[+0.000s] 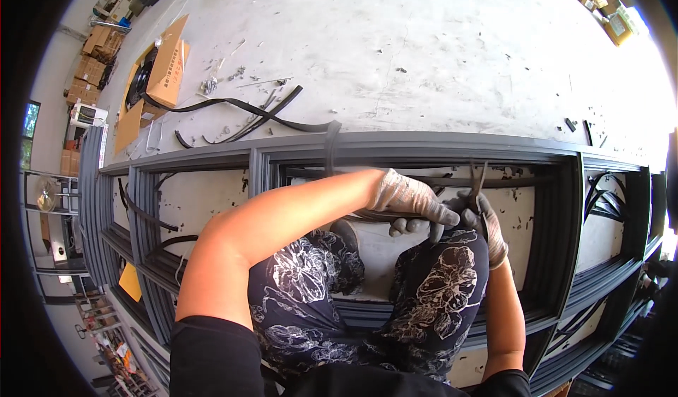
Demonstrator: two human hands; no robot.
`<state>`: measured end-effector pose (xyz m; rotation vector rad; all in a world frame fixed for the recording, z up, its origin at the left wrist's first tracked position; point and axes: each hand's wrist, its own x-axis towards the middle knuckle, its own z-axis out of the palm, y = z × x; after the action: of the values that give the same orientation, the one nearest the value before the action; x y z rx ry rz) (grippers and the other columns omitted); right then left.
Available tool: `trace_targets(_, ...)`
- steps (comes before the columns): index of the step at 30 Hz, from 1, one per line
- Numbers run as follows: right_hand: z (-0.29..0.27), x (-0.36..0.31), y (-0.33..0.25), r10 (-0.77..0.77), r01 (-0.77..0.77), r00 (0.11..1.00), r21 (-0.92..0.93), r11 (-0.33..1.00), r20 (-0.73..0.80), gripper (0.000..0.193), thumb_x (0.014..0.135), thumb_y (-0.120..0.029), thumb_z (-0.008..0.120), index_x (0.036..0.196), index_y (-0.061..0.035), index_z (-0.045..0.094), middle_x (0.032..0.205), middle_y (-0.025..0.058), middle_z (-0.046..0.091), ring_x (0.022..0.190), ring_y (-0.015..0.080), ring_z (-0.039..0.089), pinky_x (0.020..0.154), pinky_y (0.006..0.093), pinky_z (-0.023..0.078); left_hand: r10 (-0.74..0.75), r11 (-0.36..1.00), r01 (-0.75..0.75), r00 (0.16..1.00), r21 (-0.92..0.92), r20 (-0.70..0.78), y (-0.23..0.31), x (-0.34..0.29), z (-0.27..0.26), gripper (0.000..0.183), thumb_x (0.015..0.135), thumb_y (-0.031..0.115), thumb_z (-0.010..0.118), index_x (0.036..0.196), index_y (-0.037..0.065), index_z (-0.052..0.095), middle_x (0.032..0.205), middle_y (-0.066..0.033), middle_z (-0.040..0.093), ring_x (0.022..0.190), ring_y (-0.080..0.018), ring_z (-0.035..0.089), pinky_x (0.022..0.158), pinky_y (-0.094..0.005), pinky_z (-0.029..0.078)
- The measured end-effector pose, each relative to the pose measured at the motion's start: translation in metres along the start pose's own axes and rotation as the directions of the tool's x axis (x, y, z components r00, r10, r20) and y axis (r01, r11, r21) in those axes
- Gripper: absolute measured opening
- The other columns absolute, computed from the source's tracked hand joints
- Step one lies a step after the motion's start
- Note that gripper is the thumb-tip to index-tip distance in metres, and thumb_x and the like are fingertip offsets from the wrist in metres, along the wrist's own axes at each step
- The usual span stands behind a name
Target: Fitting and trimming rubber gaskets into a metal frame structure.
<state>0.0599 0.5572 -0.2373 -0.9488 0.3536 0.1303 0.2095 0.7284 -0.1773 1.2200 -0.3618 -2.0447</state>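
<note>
In front of my knees, both hands wear grey-coated work gloves. My left hand (418, 210) has its fingers curled around a black rubber strip (373, 216), part of which shows to the left of the glove. Close to its fingertips, my right hand (487, 222) grips a pair of scissors (479, 182), the blades pointing away from me and apart. The glove hides most of the handles. Both hands are over the opening of a dark grey metal frame (424, 146), one of a stack lying around my legs.
Beyond the frames, an opened cardboard box (167, 68) holds a black coil (143, 78). A long black strip (244, 103) runs from it to the frame's far edge, blurred there. Scraps and offcuts litter the pale floor (424, 58). More strips (604, 199) lie inside the right-hand frame openings.
</note>
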Motion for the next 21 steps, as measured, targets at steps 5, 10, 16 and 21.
trace_targets(5, 0.001, 0.007, -0.011, -0.004, 0.008, 1.0, -0.175, 0.985, 0.022, 0.05, 0.074, -0.025, 0.075, 0.113, -0.0017, 0.054, 0.089, 0.0055, 0.061, 0.077, 0.0129, 0.057, 0.068, 0.0242, 0.045, 0.335, 0.754, -0.04, 0.881, 0.655, -0.333, 0.028, -0.011, -0.011, 0.04, 0.074, 0.033, 0.071, 0.094, 0.001, 0.06, 0.072, -0.009, 0.061, 0.063, -0.0195, 0.06, 0.059, -0.0319, 0.049)
trace_targets(10, 0.026, 0.004, -0.052, -0.178, 0.053, 0.94, -0.392, 0.918, -0.291, 0.027, 0.08, -0.013, 0.064, 0.103, -0.0012, 0.056, 0.07, 0.0041, 0.056, 0.053, 0.0068, 0.049, 0.047, 0.0184, 0.038, 0.762, 0.074, 0.558, 0.502, 0.826, -0.408, 0.023, 0.005, -0.018, 0.024, 0.072, 0.02, 0.067, 0.09, 0.007, 0.059, 0.084, -0.012, 0.062, 0.081, -0.0284, 0.061, 0.073, -0.0384, 0.048)
trace_targets(16, 0.06, -0.029, -0.126, -0.265, 0.156, 0.947, -0.465, 0.872, -0.18, 0.035, 0.077, -0.022, 0.065, 0.102, 0.0002, 0.054, 0.065, 0.0033, 0.053, 0.045, 0.0048, 0.042, 0.037, 0.0183, 0.029, 0.944, 0.293, 0.351, -0.256, 0.889, -0.21, 0.026, 0.006, -0.032, 0.028, 0.076, 0.018, 0.069, 0.094, 0.004, 0.052, 0.084, -0.0144, 0.056, 0.089, -0.0317, 0.054, 0.084, -0.0398, 0.043)
trace_targets(21, 0.021, -0.056, -0.143, -0.39, 0.409, 0.911, -0.167, 0.897, 0.135, 0.052, 0.081, -0.032, 0.066, 0.115, 0.0012, 0.044, 0.068, 0.0017, 0.05, 0.039, 0.0014, 0.033, 0.034, 0.0167, 0.026, 0.803, 0.587, 0.037, -0.157, 0.809, -0.575, 0.032, 0.003, -0.046, 0.027, 0.076, 0.018, 0.07, 0.096, 0.003, 0.058, 0.092, -0.0146, 0.061, 0.086, -0.028, 0.059, 0.079, -0.0353, 0.047)
